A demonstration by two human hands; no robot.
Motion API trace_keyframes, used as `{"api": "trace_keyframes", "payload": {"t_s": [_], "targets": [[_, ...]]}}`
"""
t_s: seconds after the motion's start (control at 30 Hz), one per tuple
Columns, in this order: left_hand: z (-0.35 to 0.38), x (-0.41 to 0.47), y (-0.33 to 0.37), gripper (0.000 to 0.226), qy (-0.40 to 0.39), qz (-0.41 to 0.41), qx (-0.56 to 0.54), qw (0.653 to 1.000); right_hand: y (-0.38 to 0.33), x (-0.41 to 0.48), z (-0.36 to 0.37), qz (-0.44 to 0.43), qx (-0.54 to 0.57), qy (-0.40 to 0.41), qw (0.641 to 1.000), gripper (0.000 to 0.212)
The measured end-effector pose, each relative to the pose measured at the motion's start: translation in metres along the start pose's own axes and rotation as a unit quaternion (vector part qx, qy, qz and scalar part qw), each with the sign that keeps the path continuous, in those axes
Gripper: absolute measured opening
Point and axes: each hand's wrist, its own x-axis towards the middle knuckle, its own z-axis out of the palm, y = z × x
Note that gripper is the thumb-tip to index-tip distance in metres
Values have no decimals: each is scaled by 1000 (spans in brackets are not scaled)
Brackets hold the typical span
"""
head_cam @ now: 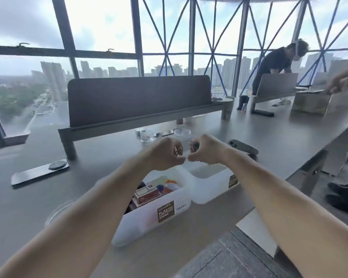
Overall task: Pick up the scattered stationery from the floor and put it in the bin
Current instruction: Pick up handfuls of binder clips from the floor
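This is an open-plan office high in a tower. The long grey desk [109, 153] carries a dark grey fabric divider screen [139, 97]. Tall steel-framed windows [100, 25] overlook city high-rises.

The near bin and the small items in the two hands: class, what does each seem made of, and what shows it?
Near bin: milky translucent plastic; contents show through its wall, label reads PLASTIC CONTAINER. Looped item in the left hand: probably metal, shiny. Dark item in the right hand: wire loop glints like metal; rest unclear.
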Motion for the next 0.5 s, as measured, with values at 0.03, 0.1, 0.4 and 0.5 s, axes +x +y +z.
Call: {"api": "trace_keyframes", "payload": {"t_s": [0.03,0.1,0.4,0.5], "targets": [[1,6,1,14,-12,2,12,1000,2,5,1,3,2,1,1000,18],[3,15,4,15,-33,8,43,999,4,14,2,1,-7,-8,1000,18],[37,60,11,32,-67,-35,83,994,37,39,-6,81,-90,-54,991,17],[50,72,13,44,-106,-47,52,992,57,35,-10,84,-69,-45,993,22]]}}
